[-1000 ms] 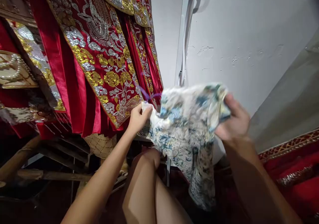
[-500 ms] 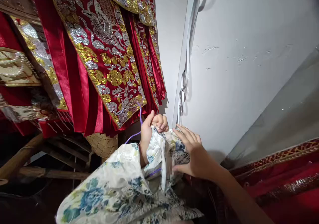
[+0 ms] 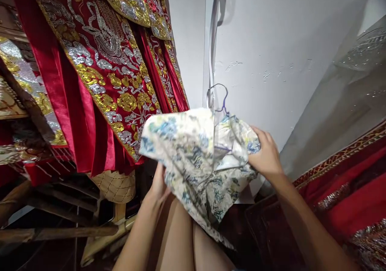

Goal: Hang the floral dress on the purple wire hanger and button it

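A white garment with blue and green flowers point(image 3: 193, 150) is spread between my hands, with a purple hanger point(image 3: 224, 102) inside its neck opening. The hanger's hook points up in front of the wall. My right hand point(image 3: 265, 152) is closed on the garment's right shoulder, fingers behind the cloth. My left hand point(image 3: 159, 184) is at the lower left edge of the garment; its fingers are mostly hidden behind the cloth.
Red garments with gold and silver embroidery point(image 3: 126, 98) hang at the left. Below them are a woven basket point(image 3: 116, 185) and wooden poles point(image 3: 57, 234). A white strap point(image 3: 212, 42) runs down the pale wall point(image 3: 271, 42). Red fabric point(image 3: 358, 182) lies at the right.
My left hand has come out of the garment and moved down left. The garment now hangs opened on the hanger, whose hook has come into view. My right hand has moved right and gripped the shoulder.
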A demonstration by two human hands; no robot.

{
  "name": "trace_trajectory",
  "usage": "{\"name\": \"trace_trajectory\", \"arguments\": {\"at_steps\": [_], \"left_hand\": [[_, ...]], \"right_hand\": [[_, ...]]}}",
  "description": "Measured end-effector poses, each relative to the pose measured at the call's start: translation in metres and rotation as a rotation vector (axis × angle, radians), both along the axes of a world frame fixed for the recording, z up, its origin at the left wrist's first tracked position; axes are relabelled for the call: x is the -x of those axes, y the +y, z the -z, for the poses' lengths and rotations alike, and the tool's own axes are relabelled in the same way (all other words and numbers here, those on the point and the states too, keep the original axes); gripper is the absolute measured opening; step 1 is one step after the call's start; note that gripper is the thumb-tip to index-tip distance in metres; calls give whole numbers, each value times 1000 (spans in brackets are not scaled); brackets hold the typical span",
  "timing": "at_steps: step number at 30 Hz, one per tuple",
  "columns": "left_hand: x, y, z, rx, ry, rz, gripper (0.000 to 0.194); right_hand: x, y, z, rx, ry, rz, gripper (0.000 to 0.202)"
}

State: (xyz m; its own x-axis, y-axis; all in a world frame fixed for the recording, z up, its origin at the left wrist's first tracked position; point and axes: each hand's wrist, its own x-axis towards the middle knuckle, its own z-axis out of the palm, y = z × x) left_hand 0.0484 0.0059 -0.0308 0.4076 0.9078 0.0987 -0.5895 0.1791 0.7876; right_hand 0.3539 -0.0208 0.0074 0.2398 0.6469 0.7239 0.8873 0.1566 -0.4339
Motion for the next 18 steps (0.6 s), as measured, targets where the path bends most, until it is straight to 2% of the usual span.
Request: {"name": "trace_trajectory", "arguments": {"at_steps": [2, 5, 7, 8, 9, 11, 12, 14, 16, 18], "left_hand": [[2, -7, 23, 53, 73, -70, 78], [-10, -21, 63, 172, 172, -194, 75], [-21, -30, 86, 214, 243, -280, 75], [-25, -35, 95, 210, 266, -326, 75], [-28, -39, 102, 202, 285, -369, 76], [-32, -47, 112, 199, 308, -416, 74], [-33, -51, 115, 212, 318, -423, 73], [-33, -59, 121, 257, 330, -447, 73], [-33, -68, 127, 318, 329, -475, 76], [-33, -77, 133, 374, 315, -476, 78]], "right_hand": [[-6, 7, -18, -3, -20, 83, 72], [2, 13, -37, -6, -95, 73, 74], [10, 7, -37, -6, -136, 10, 77], [15, 1, -31, -13, -139, -23, 78], [20, -7, -22, -32, -119, -58, 77], [33, -29, 8, -84, -8, -143, 67], [42, -41, 27, -113, 108, -187, 59], [63, -63, 70, -54, 378, -266, 46], [86, -76, 108, 134, 689, -410, 32], [103, -79, 131, 383, 890, -590, 38]]}}
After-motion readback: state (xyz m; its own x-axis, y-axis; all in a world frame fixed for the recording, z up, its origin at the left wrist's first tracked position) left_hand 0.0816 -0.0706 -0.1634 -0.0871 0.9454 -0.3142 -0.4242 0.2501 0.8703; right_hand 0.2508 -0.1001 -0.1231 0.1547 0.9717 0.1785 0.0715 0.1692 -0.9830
